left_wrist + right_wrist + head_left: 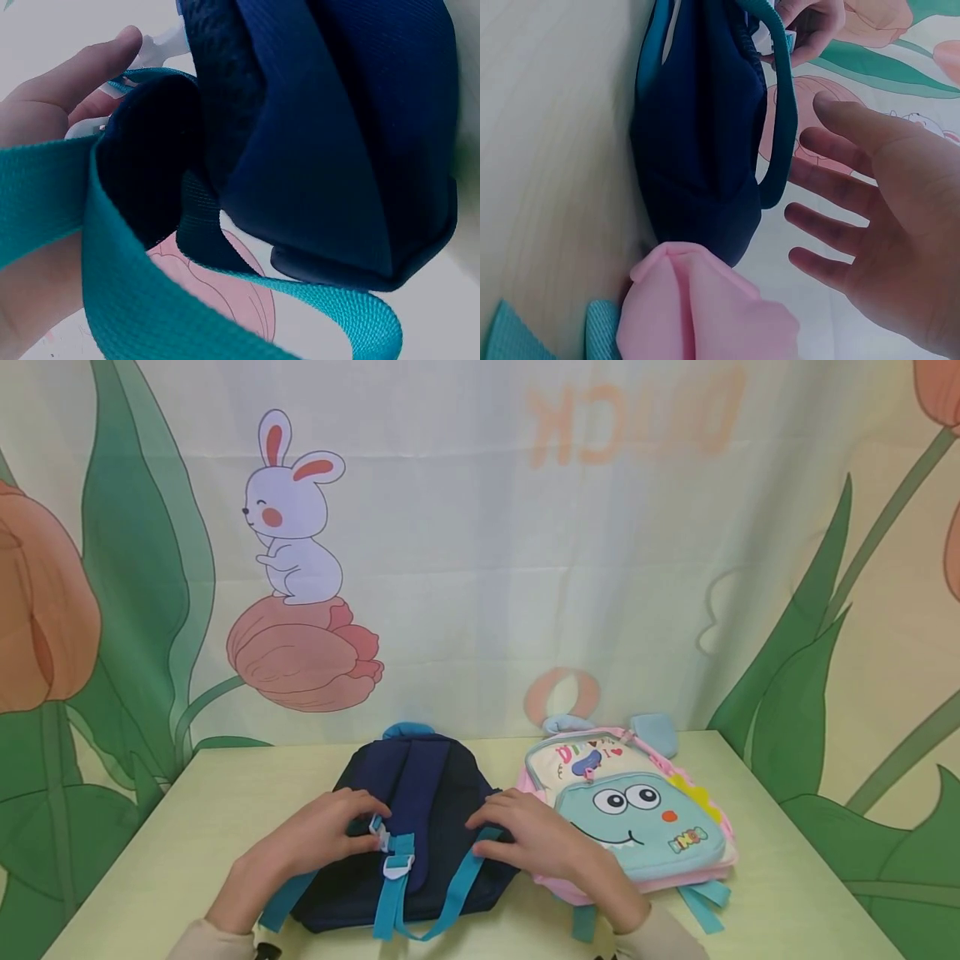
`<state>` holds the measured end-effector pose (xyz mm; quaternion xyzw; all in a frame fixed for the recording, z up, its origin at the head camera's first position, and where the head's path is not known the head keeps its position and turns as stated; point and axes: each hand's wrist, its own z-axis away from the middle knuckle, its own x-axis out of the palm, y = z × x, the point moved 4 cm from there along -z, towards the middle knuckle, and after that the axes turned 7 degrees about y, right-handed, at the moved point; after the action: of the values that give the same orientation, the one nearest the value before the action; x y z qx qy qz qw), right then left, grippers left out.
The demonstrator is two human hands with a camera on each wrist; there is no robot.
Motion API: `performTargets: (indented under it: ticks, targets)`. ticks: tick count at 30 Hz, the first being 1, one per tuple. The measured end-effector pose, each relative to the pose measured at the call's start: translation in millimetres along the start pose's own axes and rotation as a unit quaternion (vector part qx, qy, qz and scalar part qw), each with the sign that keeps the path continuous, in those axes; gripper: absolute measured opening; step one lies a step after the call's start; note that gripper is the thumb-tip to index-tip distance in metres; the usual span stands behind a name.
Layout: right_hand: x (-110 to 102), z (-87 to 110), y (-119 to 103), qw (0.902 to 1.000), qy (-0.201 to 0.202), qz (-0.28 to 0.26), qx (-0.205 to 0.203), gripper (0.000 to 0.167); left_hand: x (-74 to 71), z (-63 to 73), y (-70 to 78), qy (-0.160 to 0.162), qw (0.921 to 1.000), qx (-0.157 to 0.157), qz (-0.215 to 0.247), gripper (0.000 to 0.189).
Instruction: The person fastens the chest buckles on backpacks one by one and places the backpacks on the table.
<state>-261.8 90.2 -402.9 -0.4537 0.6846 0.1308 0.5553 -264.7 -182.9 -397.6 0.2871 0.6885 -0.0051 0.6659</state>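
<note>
A dark navy backpack [345,885] lies back side up on the table, its padded shoulder strap [420,777] facing up. My left hand [322,831] pinches a white plastic buckle [380,832] on the teal webbing, thumb and fingers to either side of it. Just right of that, a second white buckle [398,865] sits on the same strap. My right hand [528,835] is over the bag's right side, near a looped teal strap [459,885]. The right wrist view shows its fingers [832,187] spread apart and holding nothing, beside the teal loop.
To the right lies a pink and light-blue child's backpack [637,827] with a cartoon face, close against the navy bag. Its teal straps [701,902] trail on the pale table [217,802]. Behind hangs a printed curtain [465,568] with a rabbit and tulips.
</note>
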Motion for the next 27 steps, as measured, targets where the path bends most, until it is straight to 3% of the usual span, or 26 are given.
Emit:
performTargets:
  ticks: [19,27]
  targets:
    - [4.0,-8.1,-5.1,0.9999,0.006,-0.008,-0.004,0.032,-2.7,2.6,-3.2,0.0,0.9998,0.014,0.017,0.027]
    - [5.1,-15.3,-11.0,0.9996,0.016,-0.019,-0.015,0.033,-6.1,3.7,-2.7,0.016,0.9986,0.04,0.029,0.028]
